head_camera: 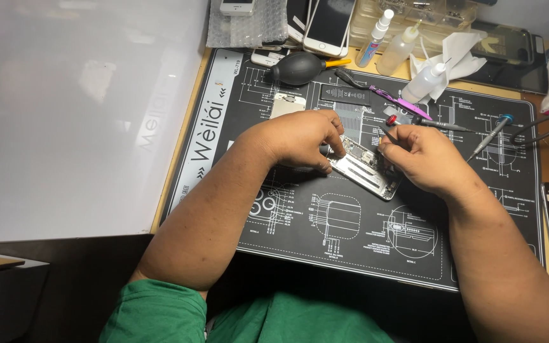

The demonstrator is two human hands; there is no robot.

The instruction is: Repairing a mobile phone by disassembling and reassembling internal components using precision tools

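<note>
Your left hand (300, 138) pinches the opened phone chassis (365, 168) at its upper end; keep that grip firm. Your right hand (424, 157) fingers press together around a thin tool (389, 135), tip just beyond them; work gently.

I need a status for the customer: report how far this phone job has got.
Done: the opened phone chassis lies with its internals exposed, and a battery lies apart on the mat. In hand: left hand steadies it; right hand works inside with a thin tool. Left: nothing reassembled.
</note>
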